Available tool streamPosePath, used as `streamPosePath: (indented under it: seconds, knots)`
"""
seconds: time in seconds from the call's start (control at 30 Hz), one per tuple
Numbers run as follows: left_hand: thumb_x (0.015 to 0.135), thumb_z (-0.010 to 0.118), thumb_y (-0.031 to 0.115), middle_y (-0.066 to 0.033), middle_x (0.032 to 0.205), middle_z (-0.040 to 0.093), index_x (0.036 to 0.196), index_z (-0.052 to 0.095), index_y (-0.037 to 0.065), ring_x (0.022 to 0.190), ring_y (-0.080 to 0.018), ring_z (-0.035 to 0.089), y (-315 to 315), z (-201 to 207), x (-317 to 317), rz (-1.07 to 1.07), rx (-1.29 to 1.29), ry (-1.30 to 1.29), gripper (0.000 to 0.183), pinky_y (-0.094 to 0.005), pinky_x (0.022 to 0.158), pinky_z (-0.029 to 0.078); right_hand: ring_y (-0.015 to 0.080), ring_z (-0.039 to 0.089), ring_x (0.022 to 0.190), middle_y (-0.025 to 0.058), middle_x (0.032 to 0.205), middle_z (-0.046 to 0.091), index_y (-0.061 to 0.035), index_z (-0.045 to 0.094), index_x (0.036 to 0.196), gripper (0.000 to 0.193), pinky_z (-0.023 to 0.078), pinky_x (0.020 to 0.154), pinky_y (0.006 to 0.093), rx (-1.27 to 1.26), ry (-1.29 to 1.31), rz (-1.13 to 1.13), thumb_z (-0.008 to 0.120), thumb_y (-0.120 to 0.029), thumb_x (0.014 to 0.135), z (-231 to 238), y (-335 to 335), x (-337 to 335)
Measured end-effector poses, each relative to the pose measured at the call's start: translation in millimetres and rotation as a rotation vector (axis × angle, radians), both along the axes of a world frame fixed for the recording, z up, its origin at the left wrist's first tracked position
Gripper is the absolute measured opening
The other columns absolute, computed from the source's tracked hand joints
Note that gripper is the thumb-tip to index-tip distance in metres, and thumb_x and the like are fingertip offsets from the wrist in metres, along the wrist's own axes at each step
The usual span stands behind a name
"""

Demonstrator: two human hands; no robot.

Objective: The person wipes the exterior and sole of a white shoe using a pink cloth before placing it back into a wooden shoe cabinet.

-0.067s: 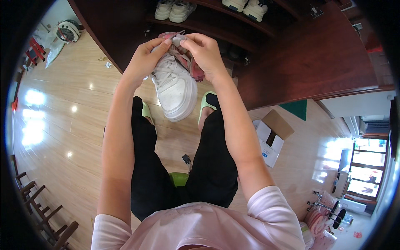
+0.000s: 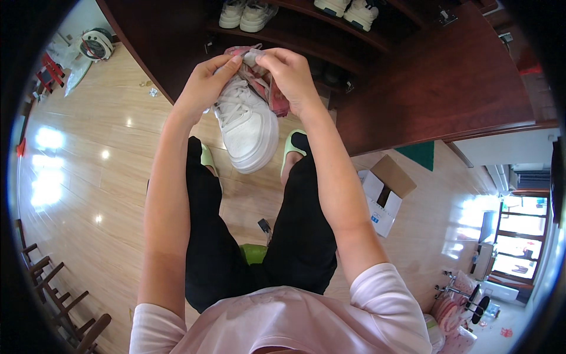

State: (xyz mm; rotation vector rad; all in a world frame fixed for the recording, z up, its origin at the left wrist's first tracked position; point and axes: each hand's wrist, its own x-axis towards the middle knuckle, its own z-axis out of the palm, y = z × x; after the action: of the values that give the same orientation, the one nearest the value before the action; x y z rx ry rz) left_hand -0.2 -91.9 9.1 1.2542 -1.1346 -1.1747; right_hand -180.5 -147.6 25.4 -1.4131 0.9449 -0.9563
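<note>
Left hand (image 2: 203,85): pinching red-grey cloth (image 2: 279,101)
Right hand (image 2: 292,76): pinching same cloth, fingertips just beside left's
White sneaker (image 2: 252,134): right by both hands, toe toward person, before open dark-red cabinet (image 2: 430,88)

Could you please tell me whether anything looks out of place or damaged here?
Possibly: small scraps lie loose on the floor left of the cabinet, like litter, and an open box sits to the right. I see no clear damage on the white shoe.

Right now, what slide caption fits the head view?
Left hand and right hand pinching reddish fabric beside a white sneaker.
</note>
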Motion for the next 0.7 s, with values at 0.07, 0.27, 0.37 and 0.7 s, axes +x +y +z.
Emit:
streamPosePath:
  seconds: [0.07,0.27,0.37,0.7]
  knots:
    - [0.105,0.061,0.032,0.0048,0.095,0.068,0.117,0.073,0.004,0.085,-0.0039,0.056,0,0,1,0.005,0.011,-0.019,0.033,-0.0225,0.079,0.047,0.0099,0.061,0.086,0.0056,0.093,0.072,0.0042,0.074,0.102,0.034,0.047,0.077,0.0252,0.049,0.071,-0.019,0.071,-0.028,0.092,0,-6,-2]
    - [0.106,0.058,0.031,0.0051,0.095,0.066,0.117,0.072,0.002,0.087,-0.0038,0.054,0,-1,-2,-0.063,-0.058,-0.082,0.035,-0.0227,0.081,0.046,0.018,0.067,0.085,0.0096,0.093,0.074,0.0013,0.075,0.108,0.049,0.052,0.083,0.0356,-0.073,0.175,-0.056,0.075,-0.041,0.082,-14,-19,-6]
    - [0.107,0.057,0.031,0.0049,0.095,0.066,0.117,0.072,0.001,0.088,-0.0035,0.053,9,3,0,-0.097,-0.056,-0.112,0.035,-0.0226,0.081,0.045,0.0173,0.069,0.095,0.0143,0.11,0.074,0.0012,0.07,0.125,0.05,0.052,0.088,0.0309,-0.005,-0.02,0.039,0.076,-0.024,0.082,-3,-7,-3]
    - [0.105,0.059,0.027,0.0052,0.093,0.066,0.113,0.073,-0.001,0.087,-0.0036,0.054,4,-3,4,-0.064,-0.058,-0.145,0.032,-0.0218,0.08,0.045,0.0118,0.068,0.078,0.0077,0.096,0.075,0.0027,0.074,0.111,0.032,0.055,0.072,0.0269,-0.068,-0.131,0.074,0.075,-0.001,0.08,1,-4,-7]
